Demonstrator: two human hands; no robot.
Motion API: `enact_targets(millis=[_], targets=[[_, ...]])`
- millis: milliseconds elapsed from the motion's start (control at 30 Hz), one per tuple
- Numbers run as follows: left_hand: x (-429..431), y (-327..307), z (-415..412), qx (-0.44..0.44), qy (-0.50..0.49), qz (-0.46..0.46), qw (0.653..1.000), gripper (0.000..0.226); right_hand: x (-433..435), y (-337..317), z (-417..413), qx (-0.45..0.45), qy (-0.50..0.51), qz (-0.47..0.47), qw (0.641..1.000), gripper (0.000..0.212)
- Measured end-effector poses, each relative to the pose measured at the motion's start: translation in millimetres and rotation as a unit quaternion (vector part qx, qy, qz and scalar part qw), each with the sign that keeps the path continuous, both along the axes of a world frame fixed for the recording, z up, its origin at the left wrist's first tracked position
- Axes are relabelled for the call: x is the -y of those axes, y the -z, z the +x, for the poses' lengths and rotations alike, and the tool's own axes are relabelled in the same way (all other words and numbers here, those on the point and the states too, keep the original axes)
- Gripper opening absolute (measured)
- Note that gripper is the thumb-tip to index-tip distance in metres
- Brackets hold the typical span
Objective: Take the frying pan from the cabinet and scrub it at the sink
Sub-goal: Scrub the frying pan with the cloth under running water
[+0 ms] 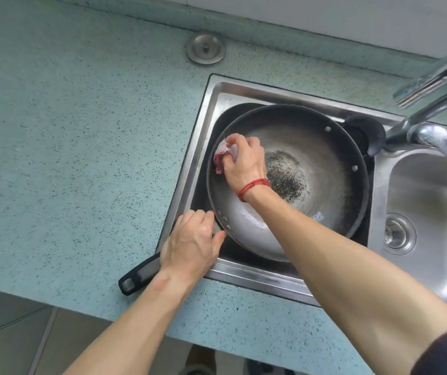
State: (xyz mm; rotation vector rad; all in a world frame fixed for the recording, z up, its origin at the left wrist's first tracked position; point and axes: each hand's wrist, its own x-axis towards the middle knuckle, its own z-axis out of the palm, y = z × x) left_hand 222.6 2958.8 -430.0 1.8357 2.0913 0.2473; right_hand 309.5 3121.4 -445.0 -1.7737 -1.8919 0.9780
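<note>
Left hand grips the frying pan by its half-hidden handle; right hand clutches, seemingly, a rag.

The round, dark-rimmed metal frying pan is set in the left basin of the stainless steel double sink, and most of that basin is filled by it. Its grey inner surface is worn, with a dark speckled patch at the centre and rivets near the rim. Its long black handle is extended over the sink's near left corner onto the speckled teal desk and is gripped at its base by the left hand. A pink-and-white scrubbing cloth is pressed against the pan's inner left wall by the right hand.
</note>
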Motion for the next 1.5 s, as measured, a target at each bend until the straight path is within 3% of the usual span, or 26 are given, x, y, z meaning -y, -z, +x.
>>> enact_targets(millis=[200, 367, 500, 700, 767, 833, 1067, 1167, 1300, 1400, 1500], targets=[[-0.7, -5.5, 3.4, -0.001, -0.011, 0.005, 1.000, 0.028, 38.1, -16.0, 19.3, 0.055, -0.144, -0.091, 0.984, 0.027], [-1.3, -10.0, 4.6, 0.009, -0.020, 0.008, 1.000, 0.029, 63.4, -18.8, 49.4, -0.066, -0.185, -0.186, 0.963, 0.018], [0.2, -9.1, 3.9, 0.006, -0.009, 0.024, 1.000, 0.020, 58.5, 6.2, 36.9, -0.056, -0.138, -0.070, 0.986, 0.013], [-0.5, -7.4, 3.2, 0.010, -0.001, 0.040, 0.999, 0.019, -8.3, 17.4, 2.5, -0.077, 0.049, 0.079, 0.993, 0.009], [-0.5, -7.2, 3.0, 0.005, 0.000, 0.045, 0.999, 0.021, -29.6, 17.7, 8.7, -0.027, 0.096, 0.078, 0.992, 0.013], [-0.4, -7.3, 2.7, -0.001, 0.001, 0.039, 0.999, 0.023, -34.7, 17.8, 18.0, 0.052, 0.083, 0.069, 0.993, 0.017], [-0.9, -8.3, 4.0, 0.000, -0.014, 0.020, 1.000, 0.024, 32.1, 10.4, 33.8, 0.104, -0.167, -0.025, 0.980, 0.016], [-0.4, -9.8, 4.4, 0.008, -0.024, 0.004, 1.000, 0.030, 63.1, -3.2, 67.9, 0.128, -0.258, -0.076, 0.955, 0.018], [0.4, -12.8, 6.2, 0.010, -0.031, 0.011, 0.999, 0.024, 65.8, -26.5, 123.1, 0.230, -0.336, -0.173, 0.897, 0.024], [0.3, -11.0, 4.9, 0.009, -0.031, 0.015, 0.999, 0.020, 52.1, -30.1, 149.6, 0.327, -0.335, -0.143, 0.872, 0.025], [0.7, -10.7, 4.6, 0.005, -0.027, 0.017, 0.999, 0.020, 51.0, -21.3, 160.0, 0.370, -0.283, -0.078, 0.881, 0.029]])
